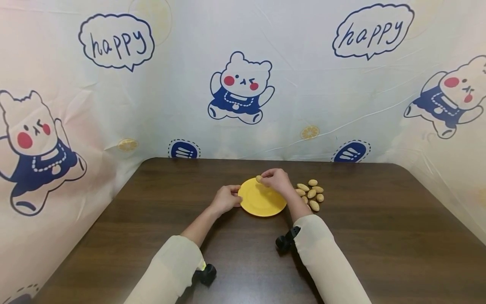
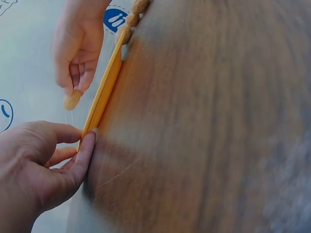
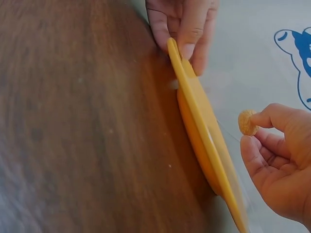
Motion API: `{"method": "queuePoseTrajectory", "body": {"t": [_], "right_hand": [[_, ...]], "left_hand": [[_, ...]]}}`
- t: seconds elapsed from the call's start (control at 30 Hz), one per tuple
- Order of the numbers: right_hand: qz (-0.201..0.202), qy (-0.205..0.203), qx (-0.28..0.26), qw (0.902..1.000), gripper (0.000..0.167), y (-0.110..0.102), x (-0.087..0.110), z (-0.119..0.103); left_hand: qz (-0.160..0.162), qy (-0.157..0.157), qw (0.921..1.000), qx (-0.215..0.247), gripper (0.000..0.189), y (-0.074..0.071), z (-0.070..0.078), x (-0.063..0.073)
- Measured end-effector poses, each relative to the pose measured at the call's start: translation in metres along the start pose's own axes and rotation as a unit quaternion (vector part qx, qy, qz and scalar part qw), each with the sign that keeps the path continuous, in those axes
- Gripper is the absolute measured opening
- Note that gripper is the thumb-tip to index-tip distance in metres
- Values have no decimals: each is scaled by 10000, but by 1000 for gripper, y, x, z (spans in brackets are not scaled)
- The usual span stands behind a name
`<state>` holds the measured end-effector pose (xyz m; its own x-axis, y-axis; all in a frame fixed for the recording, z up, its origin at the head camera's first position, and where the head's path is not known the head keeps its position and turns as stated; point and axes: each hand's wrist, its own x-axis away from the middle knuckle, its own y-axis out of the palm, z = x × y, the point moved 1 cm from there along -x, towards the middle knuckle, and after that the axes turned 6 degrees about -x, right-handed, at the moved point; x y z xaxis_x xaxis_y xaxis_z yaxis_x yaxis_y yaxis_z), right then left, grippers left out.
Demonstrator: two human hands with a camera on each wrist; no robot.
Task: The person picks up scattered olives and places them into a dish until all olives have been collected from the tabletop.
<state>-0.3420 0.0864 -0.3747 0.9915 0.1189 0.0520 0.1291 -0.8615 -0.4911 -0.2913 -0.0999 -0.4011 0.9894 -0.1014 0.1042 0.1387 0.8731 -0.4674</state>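
Note:
A round yellow plate (image 1: 262, 202) lies on the table, with my left hand (image 1: 225, 198) pinching its left rim. The thumb and fingers at that rim show edge-on in the left wrist view, where the left hand (image 2: 43, 170) is close up. Over the plate's far edge, my right hand (image 1: 277, 180) holds a tan oval nut in its shell (image 1: 259, 178). Thumb and fingertips of the right hand (image 3: 282, 160) pinch this nut (image 3: 248, 122) above the plate (image 3: 201, 126) in the right wrist view.
Several more tan nuts (image 1: 311, 194) lie in a loose group to the right of the plate, partly behind the right forearm. The dark wooden table (image 1: 152, 219) ends at a patterned cloth backdrop (image 1: 303, 93). Each wrist carries a small black camera.

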Motion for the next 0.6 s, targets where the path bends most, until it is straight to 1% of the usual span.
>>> {"method": "queuePoseTrajectory", "body": {"t": [0.1, 0.3, 0.43, 0.53, 0.6], "right_hand": [[-113, -31, 97, 9999, 24, 4, 0, -1], [-349, -186, 505, 9979, 20, 11, 0, 1], [-571, -191, 594, 9964, 20, 16, 1, 2], [-636, -148, 610, 9960, 20, 18, 1, 2], [-654, -158, 666, 9955, 21, 19, 1, 2]], "left_hand": [[0, 31, 10000, -34, 49, 0, 0, 0], [-32, 0, 10000, -61, 49, 1, 1, 0], [-25, 24, 10000, -61, 49, 0, -1, 0], [-36, 74, 10000, -36, 49, 0, -2, 0], [-33, 51, 10000, -13, 49, 0, -2, 0]]}}
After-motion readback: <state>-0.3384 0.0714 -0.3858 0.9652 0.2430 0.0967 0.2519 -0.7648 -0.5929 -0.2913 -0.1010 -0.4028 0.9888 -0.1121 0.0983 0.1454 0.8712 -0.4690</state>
